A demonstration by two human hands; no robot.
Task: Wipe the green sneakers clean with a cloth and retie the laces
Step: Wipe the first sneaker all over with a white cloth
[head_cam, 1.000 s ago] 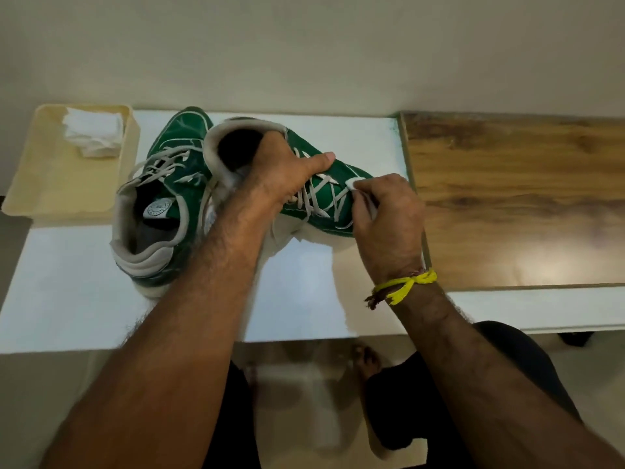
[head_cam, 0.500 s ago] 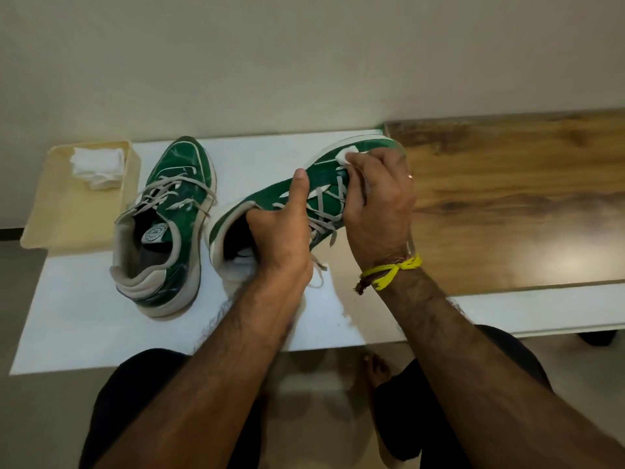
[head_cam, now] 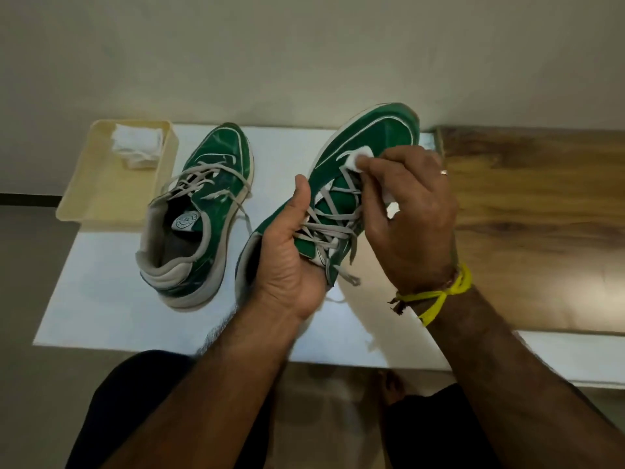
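White table (head_cam: 111, 299) carries one green sneaker (head_cam: 199, 214); the other sneaker (head_cam: 358, 170) is lifted above it, left hand (head_cam: 287, 262) gripping its collar. Right hand (head_cam: 412, 211) fingers (head_cam: 375, 164) pinch the cloth (head_cam: 360, 158) against the vamp: wiping step. Next, I'd judge: cover the remaining upper, then laces (head_cam: 324, 228).

A plain pale wall (head_cam: 304, 55) rises behind a white table (head_cam: 101, 299); a glossy wood-grain panel (head_cam: 541, 214) covers its right part, and a grey-beige floor (head_cam: 27, 401) lies below, softly lit
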